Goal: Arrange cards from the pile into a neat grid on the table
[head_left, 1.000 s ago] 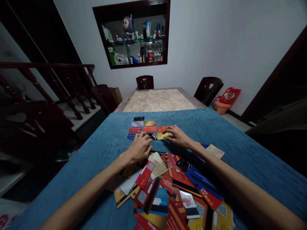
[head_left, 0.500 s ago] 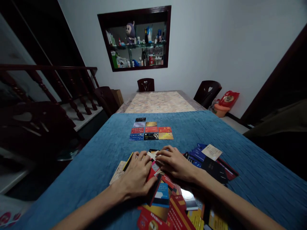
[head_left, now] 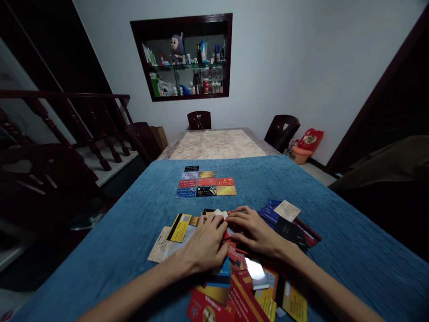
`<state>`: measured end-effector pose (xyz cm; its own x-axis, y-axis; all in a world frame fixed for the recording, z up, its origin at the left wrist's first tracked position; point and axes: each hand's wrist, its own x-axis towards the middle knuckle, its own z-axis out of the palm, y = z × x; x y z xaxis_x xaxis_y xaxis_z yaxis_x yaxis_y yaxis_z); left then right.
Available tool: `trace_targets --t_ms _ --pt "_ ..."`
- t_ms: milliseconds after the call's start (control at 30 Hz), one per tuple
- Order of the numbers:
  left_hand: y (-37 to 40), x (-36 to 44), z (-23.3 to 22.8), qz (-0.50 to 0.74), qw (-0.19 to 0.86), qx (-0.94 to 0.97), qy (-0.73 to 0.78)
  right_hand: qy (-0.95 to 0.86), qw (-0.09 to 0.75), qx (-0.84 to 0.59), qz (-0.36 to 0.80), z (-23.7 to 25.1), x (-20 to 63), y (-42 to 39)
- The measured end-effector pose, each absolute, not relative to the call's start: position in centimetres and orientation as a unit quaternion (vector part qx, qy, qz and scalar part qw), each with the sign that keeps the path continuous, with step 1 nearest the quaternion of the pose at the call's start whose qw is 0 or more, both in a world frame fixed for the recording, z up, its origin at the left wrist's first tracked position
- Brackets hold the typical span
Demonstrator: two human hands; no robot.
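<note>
A loose pile of plastic cards lies on the blue cloth (head_left: pixel 124 250), under and around both hands. My left hand (head_left: pixel 207 246) rests palm down on the pile, fingers outstretched over the cards. Close to its right, my right hand (head_left: pixel 254 230) also lies on the cards with its fingers extended. A whitish card (head_left: pixel 220 213) shows between the fingertips. Left of my left hand are a yellow card (head_left: pixel 181 228) with a black stripe and a beige card (head_left: pixel 159 246). Red cards (head_left: pixel 246 297) and a yellow card (head_left: pixel 295 299) lie nearer me. What the palms cover is hidden.
Beyond the hands, several cards form neat rows, among them a red card (head_left: pixel 207 182) and a black card (head_left: pixel 206 191). To the right lie a black card (head_left: pixel 290 232) and a beige card (head_left: pixel 287 210). Dark chairs (head_left: pixel 281 132) stand around the table.
My left hand has shifted right over the pile, closer to my right hand, uncovering the yellow card on its left. The whole view has swung slightly right.
</note>
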<state>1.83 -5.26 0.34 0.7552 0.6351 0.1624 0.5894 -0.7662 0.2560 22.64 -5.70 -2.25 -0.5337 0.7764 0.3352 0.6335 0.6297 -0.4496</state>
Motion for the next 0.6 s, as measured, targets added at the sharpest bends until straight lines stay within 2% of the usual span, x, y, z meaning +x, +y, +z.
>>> trace_targets --t_ms 233,600 --pt "-4.5 1.1 -0.9 0.203 0.162 0.911 0.320 -0.866 0.267 -0.402 0.129 -2.5 22.5 -5.8" --pt "-4.1 1.0 -0.2 0.181 0.189 0.909 0.324 -0.886 0.286 -0.361 0.058 -2.1 22.5 -6.2"
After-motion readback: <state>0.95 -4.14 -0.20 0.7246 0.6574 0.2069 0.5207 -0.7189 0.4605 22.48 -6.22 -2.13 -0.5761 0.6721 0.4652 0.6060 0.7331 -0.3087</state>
